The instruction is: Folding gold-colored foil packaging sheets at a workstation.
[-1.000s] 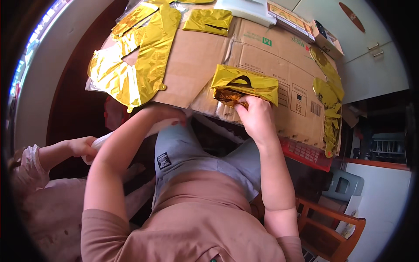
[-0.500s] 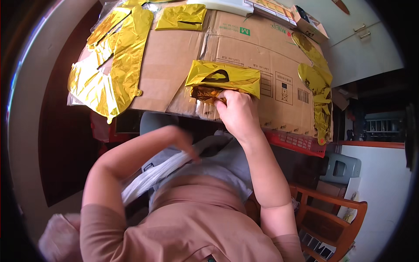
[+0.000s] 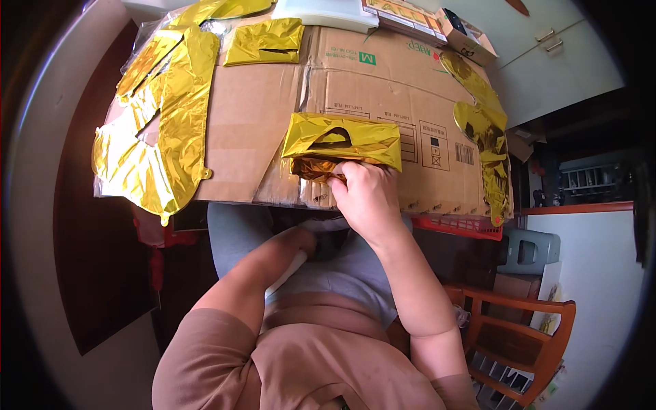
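The broad brown cardboard sheet [image 3: 249, 116] spreads before me, and near its front edge lies the folded packet of shiny gold foil [image 3: 376, 140], a dark curved opening in its top layer. My right hand [image 3: 365, 195] meets it from the near side: thumb and forefinger are pinched together on its amber lower fold, the yellow layer just beyond my knuckles. That hand covers part of the packet's near side. My left hand [image 3: 304, 240] is below the cardboard's edge, over the grey trousers [image 3: 236, 239]; its fingers are hidden, so I cannot tell whether they hold anything.

The white cabinet [image 3: 567, 75] stands at the far right, the brown wooden chair [image 3: 512, 301] nearer on that side. The large flat gold foil shape [image 3: 188, 109] sprawls along the cardboard's left, well apart from my fingers; the narrower gold foil strip [image 3: 488, 137] runs down its right. Smaller are the grey-green plastic stool [image 3: 543, 242] behind the chair, the white plastic tray [image 3: 328, 12] at the far edge and the folded gold foil rectangle [image 3: 263, 34] just before it.
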A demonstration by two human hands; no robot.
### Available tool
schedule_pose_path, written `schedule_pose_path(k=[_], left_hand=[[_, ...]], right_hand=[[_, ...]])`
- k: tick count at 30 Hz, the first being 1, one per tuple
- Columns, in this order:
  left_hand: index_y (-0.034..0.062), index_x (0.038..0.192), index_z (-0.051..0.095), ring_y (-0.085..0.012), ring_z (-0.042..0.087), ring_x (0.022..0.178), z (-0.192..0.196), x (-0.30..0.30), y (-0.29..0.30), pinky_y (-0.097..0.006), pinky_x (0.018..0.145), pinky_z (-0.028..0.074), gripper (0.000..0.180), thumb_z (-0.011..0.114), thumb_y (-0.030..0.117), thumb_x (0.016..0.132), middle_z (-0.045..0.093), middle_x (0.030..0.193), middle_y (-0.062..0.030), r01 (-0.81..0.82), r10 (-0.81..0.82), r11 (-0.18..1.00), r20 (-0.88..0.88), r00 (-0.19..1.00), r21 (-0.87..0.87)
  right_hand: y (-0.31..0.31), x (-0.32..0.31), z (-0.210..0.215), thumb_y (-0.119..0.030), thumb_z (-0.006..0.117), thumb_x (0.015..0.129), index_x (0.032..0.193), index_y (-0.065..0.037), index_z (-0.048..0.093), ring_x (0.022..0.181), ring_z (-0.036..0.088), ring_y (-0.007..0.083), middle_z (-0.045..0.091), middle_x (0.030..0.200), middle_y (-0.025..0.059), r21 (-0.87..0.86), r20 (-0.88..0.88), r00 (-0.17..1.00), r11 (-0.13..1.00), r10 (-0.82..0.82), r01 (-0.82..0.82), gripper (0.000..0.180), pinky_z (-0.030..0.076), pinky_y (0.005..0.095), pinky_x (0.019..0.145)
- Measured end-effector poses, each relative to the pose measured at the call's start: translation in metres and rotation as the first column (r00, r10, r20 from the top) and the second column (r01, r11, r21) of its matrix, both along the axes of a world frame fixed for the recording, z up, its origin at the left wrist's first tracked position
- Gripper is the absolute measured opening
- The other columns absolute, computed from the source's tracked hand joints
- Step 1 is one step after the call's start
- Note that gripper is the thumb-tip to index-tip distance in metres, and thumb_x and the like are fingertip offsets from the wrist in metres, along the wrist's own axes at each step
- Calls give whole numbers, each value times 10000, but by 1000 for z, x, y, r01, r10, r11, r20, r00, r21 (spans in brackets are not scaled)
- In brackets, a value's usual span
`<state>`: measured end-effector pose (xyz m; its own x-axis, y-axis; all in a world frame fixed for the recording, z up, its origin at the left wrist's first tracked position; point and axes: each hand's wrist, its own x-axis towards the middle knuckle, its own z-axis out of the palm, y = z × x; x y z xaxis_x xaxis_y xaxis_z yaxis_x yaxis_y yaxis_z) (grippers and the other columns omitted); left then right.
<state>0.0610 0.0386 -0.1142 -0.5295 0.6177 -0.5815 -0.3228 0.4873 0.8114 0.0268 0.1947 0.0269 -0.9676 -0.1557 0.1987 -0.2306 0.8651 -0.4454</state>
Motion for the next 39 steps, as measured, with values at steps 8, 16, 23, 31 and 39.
schedule_pose_path(k=[8,16,23,31,39], left_hand=[[68,1353,657,-264,590,1296,57,2,-18,-365,1125,410,476,626,310,945,639,1382,-201,-159,145,984,168,975,75],[70,1369,642,-277,577,1310,-15,-42,104,-368,1126,412,498,655,282,918,627,1395,-207,-41,-10,966,195,981,256],[63,1378,626,-297,572,1310,-29,-12,203,-375,1114,427,575,714,300,862,623,1389,-211,123,-181,905,107,978,407],[55,1389,608,-320,567,1311,-32,70,238,-382,1100,443,671,782,321,798,618,1383,-215,427,-441,755,-95,892,498],[46,1400,591,-343,562,1311,-36,84,153,-389,1087,460,773,850,342,734,614,1376,-219,661,-438,733,-630,641,162]], right_hand=[[0,1,-1,-176,726,849,940,-60,760,865,693,351,739,846,156,71,-5,1000,997,-31,31,151,454,471,861],[-6,0,1,-175,724,850,935,-62,755,876,687,336,741,854,145,116,-13,999,992,-38,39,145,446,459,883],[-7,2,-5,-179,727,852,910,-74,744,873,681,329,739,850,130,138,-78,996,989,-37,47,121,439,457,893],[-5,5,-5,-200,744,848,927,-81,747,890,680,330,741,870,129,133,-71,997,990,-35,44,143,435,457,892],[-3,-1,-1,-213,741,849,942,-71,759,894,690,341,743,868,153,120,-19,999,992,-36,38,171,443,461,886]])
